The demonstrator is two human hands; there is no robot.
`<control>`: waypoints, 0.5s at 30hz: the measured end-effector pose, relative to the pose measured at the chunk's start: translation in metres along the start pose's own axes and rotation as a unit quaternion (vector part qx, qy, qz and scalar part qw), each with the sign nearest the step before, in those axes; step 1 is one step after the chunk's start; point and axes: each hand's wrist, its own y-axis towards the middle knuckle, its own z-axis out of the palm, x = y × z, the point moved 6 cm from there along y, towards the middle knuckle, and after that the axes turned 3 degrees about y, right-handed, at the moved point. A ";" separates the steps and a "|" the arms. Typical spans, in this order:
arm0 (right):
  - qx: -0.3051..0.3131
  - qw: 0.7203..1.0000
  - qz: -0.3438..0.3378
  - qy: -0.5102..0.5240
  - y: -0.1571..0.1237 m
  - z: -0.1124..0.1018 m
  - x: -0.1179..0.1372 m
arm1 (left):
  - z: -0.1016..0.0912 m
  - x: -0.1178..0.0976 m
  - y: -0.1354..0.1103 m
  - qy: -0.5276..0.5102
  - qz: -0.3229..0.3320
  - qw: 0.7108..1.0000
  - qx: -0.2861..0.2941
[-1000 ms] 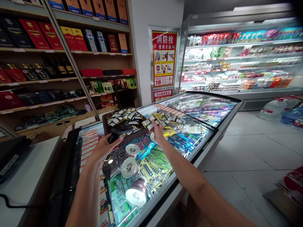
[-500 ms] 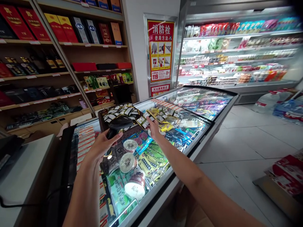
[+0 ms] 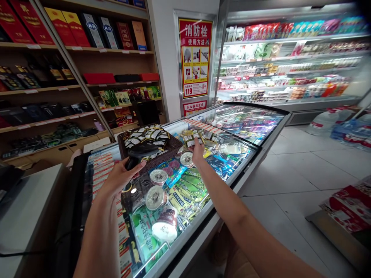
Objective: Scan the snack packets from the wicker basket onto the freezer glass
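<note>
My left hand is closed around the handle of a black barcode scanner, held over the glass lid of a chest freezer. Behind the scanner stands a dark woven basket heaped with small black-and-white sachets. My right hand reaches out to the right of the basket and pinches a small strip of yellow-and-white sachets above the glass. Ice-cream tubs and coloured packets show through the lid under both arms.
A second glass-topped freezer stands beyond. An open refrigerated shelf unit fills the back right. Wooden shelves of boxed goods run along the left wall. A white counter is at my left; water bottles and a red carton lie on the floor.
My right hand has moved right, away from the basket, carrying the sachets. The left hand with the scanner has stayed about where it was. The view has shifted slightly.
</note>
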 end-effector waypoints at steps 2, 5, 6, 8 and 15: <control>-0.007 0.999 0.007 0.032 0.012 -0.005 0.000 | -0.004 0.003 0.001 -0.004 -0.005 1.000 -0.009; 0.050 0.998 0.045 0.006 0.016 0.000 -0.012 | -0.012 0.004 0.000 -0.018 -0.013 1.000 -0.022; 0.058 0.997 0.049 -0.024 0.013 0.001 -0.016 | -0.015 0.003 -0.001 -0.024 -0.015 0.999 -0.027; 0.063 0.993 -0.006 -0.104 0.003 0.005 -0.017 | -0.022 0.001 -0.004 -0.033 -0.015 0.999 -0.038; 0.261 0.829 -0.258 -0.422 -0.051 0.082 -0.011 | -0.045 0.004 -0.013 -0.053 -0.003 0.996 -0.069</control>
